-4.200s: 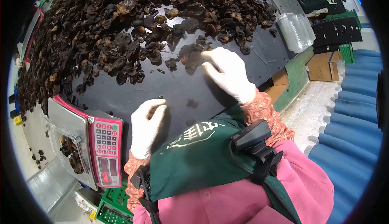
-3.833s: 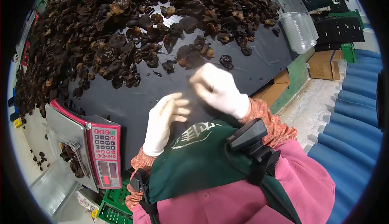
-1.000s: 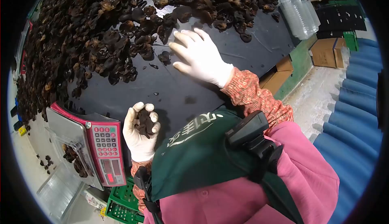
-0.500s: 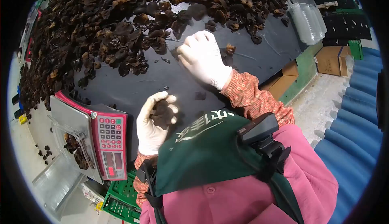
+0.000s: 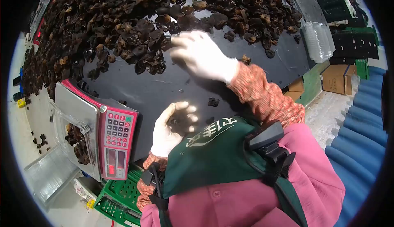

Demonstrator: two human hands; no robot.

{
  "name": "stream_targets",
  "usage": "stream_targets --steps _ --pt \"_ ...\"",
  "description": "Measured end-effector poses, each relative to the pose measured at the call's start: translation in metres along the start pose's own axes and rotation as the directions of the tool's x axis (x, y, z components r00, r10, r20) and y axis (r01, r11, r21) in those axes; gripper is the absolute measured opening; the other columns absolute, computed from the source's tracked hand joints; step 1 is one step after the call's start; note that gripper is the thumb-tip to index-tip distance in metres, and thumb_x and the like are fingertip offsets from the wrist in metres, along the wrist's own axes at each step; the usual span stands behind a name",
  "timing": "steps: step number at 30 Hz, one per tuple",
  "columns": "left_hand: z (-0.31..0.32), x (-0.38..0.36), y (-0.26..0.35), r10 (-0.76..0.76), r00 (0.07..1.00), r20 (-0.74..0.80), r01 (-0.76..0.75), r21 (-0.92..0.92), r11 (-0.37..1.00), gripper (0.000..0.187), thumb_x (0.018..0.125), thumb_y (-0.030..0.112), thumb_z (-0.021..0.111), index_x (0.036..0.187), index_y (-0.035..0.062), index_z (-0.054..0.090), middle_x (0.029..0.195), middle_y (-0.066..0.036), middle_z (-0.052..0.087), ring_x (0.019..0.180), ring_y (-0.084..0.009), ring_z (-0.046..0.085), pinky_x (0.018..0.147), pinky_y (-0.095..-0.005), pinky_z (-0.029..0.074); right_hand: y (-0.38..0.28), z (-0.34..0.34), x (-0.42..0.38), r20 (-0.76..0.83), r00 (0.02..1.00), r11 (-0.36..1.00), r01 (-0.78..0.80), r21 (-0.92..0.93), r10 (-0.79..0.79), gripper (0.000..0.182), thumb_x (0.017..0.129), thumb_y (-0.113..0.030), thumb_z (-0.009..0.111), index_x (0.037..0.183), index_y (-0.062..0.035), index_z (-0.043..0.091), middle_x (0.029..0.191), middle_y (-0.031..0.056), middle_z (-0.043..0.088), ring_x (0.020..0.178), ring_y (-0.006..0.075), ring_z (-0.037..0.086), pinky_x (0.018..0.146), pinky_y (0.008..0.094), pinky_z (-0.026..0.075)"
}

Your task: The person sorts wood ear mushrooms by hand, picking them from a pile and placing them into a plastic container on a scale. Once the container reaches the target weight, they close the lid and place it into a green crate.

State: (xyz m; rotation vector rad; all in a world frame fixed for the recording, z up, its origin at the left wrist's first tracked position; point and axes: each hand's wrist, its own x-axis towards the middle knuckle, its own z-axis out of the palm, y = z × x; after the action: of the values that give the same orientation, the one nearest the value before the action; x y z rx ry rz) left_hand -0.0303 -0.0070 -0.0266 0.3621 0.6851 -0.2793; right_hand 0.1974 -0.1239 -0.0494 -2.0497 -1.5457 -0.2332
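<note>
In the head view, my left hand [image 5: 163, 134], in a white glove, is cupped low beside the scale. Its fingers curl round dark wood ear mushrooms [image 5: 178, 123] in the palm. My right hand [image 5: 203, 56], gloved too, hovers at the near edge of the large wood ear pile [image 5: 123, 26]. Motion smears its fingers, so their grip does not show. One loose wood ear piece [image 5: 213, 102] lies on the dark tabletop [image 5: 152, 89] between the hands.
A red electronic scale [image 5: 117, 141] stands at the left, with wood ears in a clear plastic box [image 5: 88, 138] on its plate. Clear containers [image 5: 318, 42] sit at the table's far right corner. A green crate [image 5: 123, 194] is below the scale, and a cardboard box [image 5: 338, 79] stands at right.
My right hand has shifted slightly left toward the pile, and its fingers are now blurred. The left hand stays cupped round wood ears. The whole view has shifted a little.
</note>
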Motion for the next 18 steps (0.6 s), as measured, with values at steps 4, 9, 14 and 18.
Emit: stream_targets --steps 4,9,14,18 --pt "-0.011 -0.011 0.004 0.067 0.996 -0.058 -0.071 -0.065 0.995 0.031 0.101 0.033 0.053 0.112 0.0061 0.065 0.107 -0.013 0.069 0.09 -0.0261 0.065 0.07 -0.0353 0.051 -0.017 -0.045 -0.05 0.056 0.989 0.983 -0.144 0.118 0.138 0.025 0.072 0.004 0.059 0.084 -0.0158 0.066 0.101 0.0005 0.069 0.11 0.025 0.061 0.108 0.047 0.039" --pt "-0.02 -0.011 0.011 0.101 0.99 -0.103 -0.106 -0.044 0.993 0.025 0.102 0.026 0.052 0.11 0.0064 0.064 0.102 -0.012 0.068 0.087 -0.0241 0.064 0.068 -0.0336 0.05 -0.01 -0.084 -0.092 -0.055 0.894 0.888 -0.434 0.151 0.445 0.028 0.07 0.009 0.053 0.086 -0.0101 0.067 0.097 0.005 0.071 0.099 0.0276 0.064 0.095 0.0386 0.046" --pt "-0.015 -0.009 0.017 0.128 0.991 -0.041 -0.127 0.027 0.992 0.031 0.101 0.023 0.053 0.125 0.005 0.059 0.1 -0.012 0.067 0.087 -0.0249 0.065 0.065 -0.0342 0.052 -0.035 -0.084 -0.089 -0.048 0.883 0.884 -0.468 0.006 0.467 0.014 0.081 -0.007 0.067 0.094 -0.0115 0.071 0.09 0.0057 0.068 0.088 0.0264 0.063 0.084 0.0379 0.046" --pt "-0.014 -0.009 0.015 0.162 0.987 0.014 -0.162 0.063 0.985 0.037 0.1 0.021 0.053 0.132 0.0016 0.055 0.1 -0.012 0.067 0.086 -0.0245 0.065 0.064 -0.0338 0.054 -0.053 -0.068 -0.081 -0.018 0.922 0.922 -0.386 0.01 0.386 0.011 0.08 -0.012 0.071 0.091 -0.0119 0.068 0.078 0.0041 0.059 0.079 0.0246 0.057 0.079 0.0384 0.042"
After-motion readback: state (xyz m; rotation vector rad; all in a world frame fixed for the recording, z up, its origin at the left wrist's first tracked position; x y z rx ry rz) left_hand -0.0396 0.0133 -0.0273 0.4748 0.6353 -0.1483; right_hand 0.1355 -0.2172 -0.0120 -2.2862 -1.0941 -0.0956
